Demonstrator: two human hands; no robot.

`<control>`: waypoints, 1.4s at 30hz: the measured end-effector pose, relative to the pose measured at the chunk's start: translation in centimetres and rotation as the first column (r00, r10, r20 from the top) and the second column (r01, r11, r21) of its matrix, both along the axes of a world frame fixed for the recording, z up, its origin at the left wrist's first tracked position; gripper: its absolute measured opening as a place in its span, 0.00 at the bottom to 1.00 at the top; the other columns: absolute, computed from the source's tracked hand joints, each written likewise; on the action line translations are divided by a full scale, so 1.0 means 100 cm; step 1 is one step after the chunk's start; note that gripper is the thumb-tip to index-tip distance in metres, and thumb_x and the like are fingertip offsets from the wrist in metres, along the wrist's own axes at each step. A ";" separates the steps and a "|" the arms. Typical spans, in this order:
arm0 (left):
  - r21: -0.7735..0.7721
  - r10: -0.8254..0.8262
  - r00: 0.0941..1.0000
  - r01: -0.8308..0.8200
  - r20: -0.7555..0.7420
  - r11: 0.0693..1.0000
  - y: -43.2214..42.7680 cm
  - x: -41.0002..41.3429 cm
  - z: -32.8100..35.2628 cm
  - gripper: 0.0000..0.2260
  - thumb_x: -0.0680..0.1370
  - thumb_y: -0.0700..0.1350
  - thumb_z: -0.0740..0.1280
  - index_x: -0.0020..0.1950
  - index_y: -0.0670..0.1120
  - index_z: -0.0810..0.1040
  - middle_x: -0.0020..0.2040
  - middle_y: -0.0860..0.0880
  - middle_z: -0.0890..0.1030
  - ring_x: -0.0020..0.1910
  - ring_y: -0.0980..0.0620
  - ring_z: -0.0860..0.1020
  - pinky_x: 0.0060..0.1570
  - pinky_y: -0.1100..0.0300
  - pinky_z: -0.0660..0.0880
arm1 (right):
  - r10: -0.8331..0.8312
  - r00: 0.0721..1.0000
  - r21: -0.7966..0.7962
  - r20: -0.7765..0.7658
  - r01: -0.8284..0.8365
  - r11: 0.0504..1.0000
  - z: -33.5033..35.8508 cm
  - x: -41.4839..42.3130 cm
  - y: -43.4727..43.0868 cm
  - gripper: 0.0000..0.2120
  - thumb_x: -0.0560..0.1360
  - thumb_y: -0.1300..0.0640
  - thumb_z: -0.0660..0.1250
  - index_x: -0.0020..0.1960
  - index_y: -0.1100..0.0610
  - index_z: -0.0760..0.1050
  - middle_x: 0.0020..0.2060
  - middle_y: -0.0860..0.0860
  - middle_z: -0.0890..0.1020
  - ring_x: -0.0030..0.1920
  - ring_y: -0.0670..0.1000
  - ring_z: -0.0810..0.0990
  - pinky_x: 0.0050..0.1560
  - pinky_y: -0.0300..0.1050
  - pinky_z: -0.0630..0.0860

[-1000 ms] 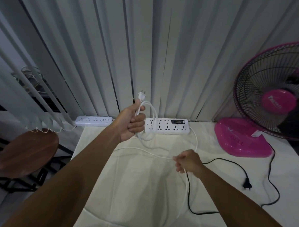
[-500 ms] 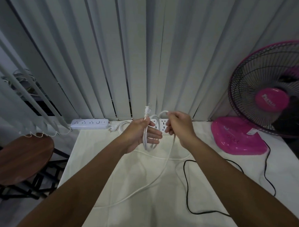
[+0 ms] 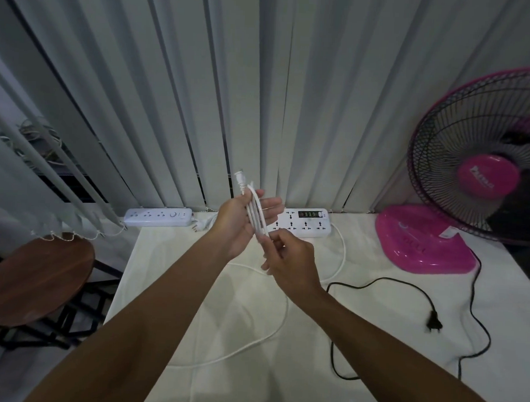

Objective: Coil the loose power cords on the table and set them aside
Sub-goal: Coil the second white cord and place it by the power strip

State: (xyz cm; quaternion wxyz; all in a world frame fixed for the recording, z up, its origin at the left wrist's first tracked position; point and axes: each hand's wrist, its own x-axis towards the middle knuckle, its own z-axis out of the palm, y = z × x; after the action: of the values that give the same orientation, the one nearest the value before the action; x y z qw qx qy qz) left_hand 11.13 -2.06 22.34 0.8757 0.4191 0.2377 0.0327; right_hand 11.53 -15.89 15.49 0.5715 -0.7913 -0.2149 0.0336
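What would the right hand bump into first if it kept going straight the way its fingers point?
Almost at once, the white cord looped in the left hand; the right hand already pinches its lower end. Beyond that, probably the white power strip, though depth is unclear.

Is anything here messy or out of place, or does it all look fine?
Mostly loose cords. The black cord from the pink fan snakes unplugged over the table, its plug lying free. The white cord trails from the loops in the left hand. Nothing looks damaged or spilled.
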 end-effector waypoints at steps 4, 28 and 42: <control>0.036 -0.046 0.998 0.048 -0.048 0.998 -0.006 -0.001 0.000 0.15 0.86 0.50 0.52 0.60 0.42 0.73 0.48 0.41 0.86 0.44 0.42 0.85 0.52 0.47 0.80 | 0.029 0.986 0.069 -0.162 -0.018 0.997 0.001 -0.002 0.005 0.18 0.75 0.37 0.71 0.38 0.51 0.78 0.27 0.51 0.82 0.25 0.51 0.83 0.25 0.46 0.81; 0.088 -0.096 0.995 0.093 0.022 0.992 -0.008 -0.011 0.026 0.12 0.85 0.48 0.54 0.45 0.46 0.71 0.27 0.50 0.67 0.24 0.52 0.63 0.27 0.60 0.63 | 0.244 0.936 -0.335 -0.252 -0.321 0.886 -0.078 -0.018 -0.038 0.13 0.85 0.50 0.54 0.49 0.50 0.76 0.44 0.44 0.84 0.46 0.44 0.82 0.48 0.38 0.75; -0.014 -0.210 0.970 0.213 0.123 0.977 0.023 -0.017 0.039 0.16 0.82 0.54 0.58 0.35 0.49 0.69 0.20 0.53 0.58 0.17 0.57 0.54 0.21 0.63 0.49 | 0.105 0.678 -0.080 -0.728 -0.236 0.968 -0.108 -0.005 -0.054 0.08 0.83 0.55 0.63 0.50 0.59 0.76 0.41 0.55 0.88 0.42 0.52 0.85 0.52 0.48 0.80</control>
State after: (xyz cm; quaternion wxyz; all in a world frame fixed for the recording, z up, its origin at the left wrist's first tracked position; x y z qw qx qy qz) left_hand 9.40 0.28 26.24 0.8925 0.4274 0.1388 -0.0388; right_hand 11.03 -21.32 4.66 0.5355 -0.7365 -0.0438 0.4109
